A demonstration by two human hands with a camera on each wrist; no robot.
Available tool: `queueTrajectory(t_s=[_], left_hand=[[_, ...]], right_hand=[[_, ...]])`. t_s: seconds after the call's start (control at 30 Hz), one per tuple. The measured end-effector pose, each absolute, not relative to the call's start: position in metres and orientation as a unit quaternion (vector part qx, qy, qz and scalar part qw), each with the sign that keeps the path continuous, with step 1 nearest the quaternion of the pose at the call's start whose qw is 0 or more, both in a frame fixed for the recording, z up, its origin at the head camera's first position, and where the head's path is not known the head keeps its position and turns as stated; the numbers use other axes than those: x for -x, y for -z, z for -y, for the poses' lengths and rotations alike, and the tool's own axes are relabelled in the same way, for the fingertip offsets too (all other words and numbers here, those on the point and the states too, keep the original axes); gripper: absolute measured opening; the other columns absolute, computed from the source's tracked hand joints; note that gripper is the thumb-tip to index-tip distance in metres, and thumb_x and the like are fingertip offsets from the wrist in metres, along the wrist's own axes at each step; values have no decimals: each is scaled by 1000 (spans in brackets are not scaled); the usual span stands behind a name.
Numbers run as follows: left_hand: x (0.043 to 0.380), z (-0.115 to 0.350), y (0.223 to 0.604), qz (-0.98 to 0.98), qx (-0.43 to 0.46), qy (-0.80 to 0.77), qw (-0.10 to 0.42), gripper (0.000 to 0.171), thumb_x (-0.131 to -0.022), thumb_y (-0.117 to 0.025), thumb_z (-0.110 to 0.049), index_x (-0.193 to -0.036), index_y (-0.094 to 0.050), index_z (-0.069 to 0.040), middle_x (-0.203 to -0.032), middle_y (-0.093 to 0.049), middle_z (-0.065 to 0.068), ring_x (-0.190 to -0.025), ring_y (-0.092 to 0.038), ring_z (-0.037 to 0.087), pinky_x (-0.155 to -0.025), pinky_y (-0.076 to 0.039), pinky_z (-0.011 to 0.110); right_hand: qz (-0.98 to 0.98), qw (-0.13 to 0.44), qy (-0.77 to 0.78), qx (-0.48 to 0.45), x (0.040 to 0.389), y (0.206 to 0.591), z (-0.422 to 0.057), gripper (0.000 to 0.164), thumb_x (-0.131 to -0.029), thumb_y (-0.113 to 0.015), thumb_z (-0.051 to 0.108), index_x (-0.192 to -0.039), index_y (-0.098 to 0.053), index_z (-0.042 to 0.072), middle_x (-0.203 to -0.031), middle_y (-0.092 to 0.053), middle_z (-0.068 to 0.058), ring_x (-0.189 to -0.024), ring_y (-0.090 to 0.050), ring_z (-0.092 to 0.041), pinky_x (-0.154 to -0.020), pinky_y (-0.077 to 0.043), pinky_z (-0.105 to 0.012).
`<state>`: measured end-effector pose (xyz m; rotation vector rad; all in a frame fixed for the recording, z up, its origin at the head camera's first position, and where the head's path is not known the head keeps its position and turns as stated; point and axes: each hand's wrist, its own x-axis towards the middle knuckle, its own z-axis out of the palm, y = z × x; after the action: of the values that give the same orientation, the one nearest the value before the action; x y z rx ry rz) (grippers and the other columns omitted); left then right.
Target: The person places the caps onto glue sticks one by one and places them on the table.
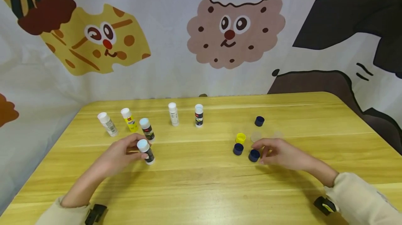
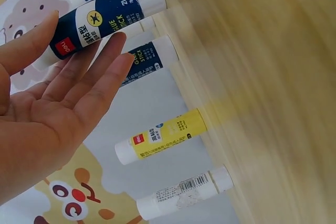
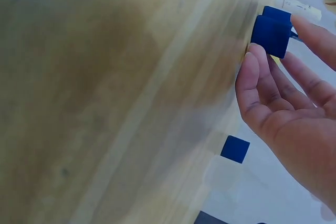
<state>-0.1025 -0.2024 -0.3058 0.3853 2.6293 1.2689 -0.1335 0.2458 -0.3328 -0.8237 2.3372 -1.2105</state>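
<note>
One glue stick [image 1: 147,151], cap [image 1: 253,156] in hands [image 1: 122,152]

A white-ended, navy-labelled glue stick [image 1: 146,152] stands upright, well left of a dark blue cap [image 1: 254,155].

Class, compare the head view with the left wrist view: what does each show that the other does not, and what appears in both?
Only the head view shows the right hand, the dark blue caps, the yellow cap and the beige sleeves.

Only the left wrist view shows the palm side of the left hand and a readable "21g" on the dark blue glue stick between its thumb and fingers.

Both share that hand and stick, the yellow glue stick, the wooden table and the patterned backdrop.
</note>
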Motion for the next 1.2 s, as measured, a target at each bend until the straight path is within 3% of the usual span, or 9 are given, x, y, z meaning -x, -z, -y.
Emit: queueTrajectory(t_s=[0.2,0.8,1.2], left_hand=[[102,204,307,-888,-138,-427,104,31,-85,-63,-5,-113,-52,2,-109,-60,16,-102,-57,33,-79,-49,40],[104,203,306,-882,-146,-434,113,26,-84,-64,-6,-107,-53,0,-104,-61,12,-98,-59,30,-76,-50,36],[107,187,301,-886,-175,-421,87,28,-82,-67,-5,-107,-55,0,-102,-60,8,-101,-57,29,-80,-48,35]], right_hand=[[-838,199,418,290,134,332,-244,41,-82,-68,9,-116,-53,-6,-99,-59,-11,-78,-58,-14,-68,-50,-28],[-849,196,401,283,136,331,-244,32,-83,-67,11,-110,-56,-3,-97,-58,-7,-79,-57,-12,-67,-49,-27],[-837,186,417,300,137,322,-244,28,-85,-64,8,-108,-55,-6,-99,-61,-12,-84,-60,-14,-68,-50,-27]])
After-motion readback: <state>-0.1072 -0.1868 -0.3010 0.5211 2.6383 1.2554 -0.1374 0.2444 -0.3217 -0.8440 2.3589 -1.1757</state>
